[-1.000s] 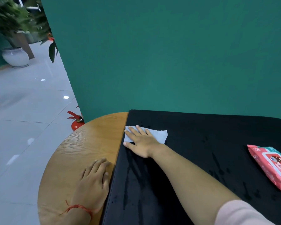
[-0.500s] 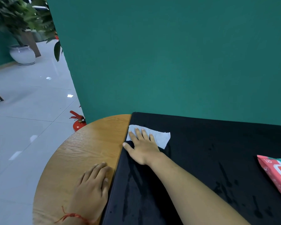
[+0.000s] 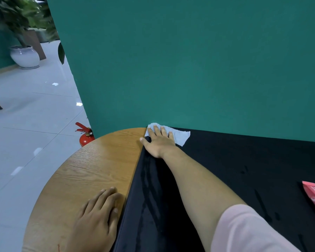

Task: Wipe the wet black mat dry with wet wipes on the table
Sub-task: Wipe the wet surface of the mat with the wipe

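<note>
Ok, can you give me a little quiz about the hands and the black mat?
1. True or false: the left hand rests flat on the wooden table.
2. Where on the black mat does the right hand press the white wipe? A: far left corner. B: near right corner. C: middle.
3. What red thing stands on the floor beside the table?
Key: 1 true; 2 A; 3 the fire extinguisher.

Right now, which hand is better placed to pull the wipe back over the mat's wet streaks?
The right hand: it presses the white wipe at the black mat's far corner. The left hand rests on the wooden table.
</note>
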Motion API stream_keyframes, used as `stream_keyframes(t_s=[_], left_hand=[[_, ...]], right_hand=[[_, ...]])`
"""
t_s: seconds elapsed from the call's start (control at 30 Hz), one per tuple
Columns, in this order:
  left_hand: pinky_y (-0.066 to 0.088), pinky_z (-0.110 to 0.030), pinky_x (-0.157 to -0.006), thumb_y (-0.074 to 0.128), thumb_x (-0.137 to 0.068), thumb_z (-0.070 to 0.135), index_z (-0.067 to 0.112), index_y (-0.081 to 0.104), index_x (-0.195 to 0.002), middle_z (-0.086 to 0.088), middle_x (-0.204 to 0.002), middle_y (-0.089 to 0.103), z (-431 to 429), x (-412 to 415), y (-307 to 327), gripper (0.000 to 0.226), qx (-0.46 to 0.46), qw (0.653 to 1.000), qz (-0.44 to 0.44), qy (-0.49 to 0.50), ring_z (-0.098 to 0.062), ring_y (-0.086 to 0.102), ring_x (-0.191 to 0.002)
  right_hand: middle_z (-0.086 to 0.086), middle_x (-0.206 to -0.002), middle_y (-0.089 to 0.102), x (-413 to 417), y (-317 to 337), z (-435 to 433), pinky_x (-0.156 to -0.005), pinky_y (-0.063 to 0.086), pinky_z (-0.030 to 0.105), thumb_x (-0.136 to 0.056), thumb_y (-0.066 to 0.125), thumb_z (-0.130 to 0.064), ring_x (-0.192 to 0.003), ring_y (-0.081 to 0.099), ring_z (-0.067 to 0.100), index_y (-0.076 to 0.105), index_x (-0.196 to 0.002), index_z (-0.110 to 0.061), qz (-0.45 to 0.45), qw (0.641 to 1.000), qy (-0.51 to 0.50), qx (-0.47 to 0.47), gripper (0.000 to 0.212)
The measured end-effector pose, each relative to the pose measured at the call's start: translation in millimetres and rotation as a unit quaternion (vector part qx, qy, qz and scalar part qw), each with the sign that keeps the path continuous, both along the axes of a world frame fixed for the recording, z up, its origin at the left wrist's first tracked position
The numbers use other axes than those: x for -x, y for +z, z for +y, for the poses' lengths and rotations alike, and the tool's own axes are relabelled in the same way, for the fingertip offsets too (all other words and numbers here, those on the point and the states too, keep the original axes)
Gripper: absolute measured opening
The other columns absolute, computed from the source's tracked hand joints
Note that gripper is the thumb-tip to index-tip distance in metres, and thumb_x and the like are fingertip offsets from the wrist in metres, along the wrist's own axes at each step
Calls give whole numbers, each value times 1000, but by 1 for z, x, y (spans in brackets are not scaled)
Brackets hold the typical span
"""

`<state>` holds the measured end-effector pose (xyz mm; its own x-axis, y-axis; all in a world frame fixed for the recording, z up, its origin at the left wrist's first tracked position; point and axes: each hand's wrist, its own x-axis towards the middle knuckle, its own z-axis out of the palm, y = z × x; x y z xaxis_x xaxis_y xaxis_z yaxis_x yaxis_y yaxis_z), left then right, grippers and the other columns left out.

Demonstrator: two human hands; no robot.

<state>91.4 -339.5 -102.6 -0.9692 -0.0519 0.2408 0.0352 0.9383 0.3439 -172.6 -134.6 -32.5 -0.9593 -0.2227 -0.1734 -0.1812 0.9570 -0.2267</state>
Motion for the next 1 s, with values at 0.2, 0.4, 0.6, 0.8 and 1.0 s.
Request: stream_keyframes(t_s=[0.2, 0.4, 0.6, 0.8, 1.0], left_hand=[[41, -43, -113, 38, -97, 45, 46, 58, -130, 29, -151, 48, -1, 0, 1, 39, 6, 1000, -5, -6, -3, 41, -146], [43, -43, -113, 37, -97, 45, 44, 59, -131, 27, -152, 49, -1, -1, 2, 41, 11, 1000, -8, -8, -5, 42, -145], [43, -44, -113, 38, -96, 46, 45, 59, -131, 27, -151, 49, 0, -2, 5, 41, 11, 1000, -5, -8, -6, 43, -145], [44, -45, -111, 39, -95, 46, 44, 60, -130, 27, -151, 49, -1, -2, 3, 40, 15, 1000, -4, -10, -6, 44, -144], [39, -39, -110, 43, -92, 44, 42, 62, -126, 25, -148, 53, -1, 0, 2, 39, 12, 1000, 3, -16, -8, 49, -142]], right_hand=[[-5, -176, -17, 3, -3, 8, -130, -7, 54, -100, 12, -77, -162, -18, 20, -1, -170, -31, -4, 1000, -26, 6, 85], [-4, -176, -18, 0, -4, 31, -129, -8, 55, -100, 11, -75, -162, -19, 23, -3, -170, -32, -13, 998, -67, -2, 83], [-5, -175, -22, 0, -5, 31, -128, -11, 58, -98, 13, -80, -161, -23, 26, -8, -169, -25, -27, 996, -81, -4, 92], [-4, -176, -18, 8, 2, 6, -128, -9, 60, -96, 16, -83, -162, -20, 26, -5, -170, -23, -27, 999, -33, -4, 97], [-4, -177, -12, 10, 2, -12, -128, -10, 60, -98, 17, -81, -162, -19, 25, 4, -170, -27, -10, 1000, 21, 1, 91]])
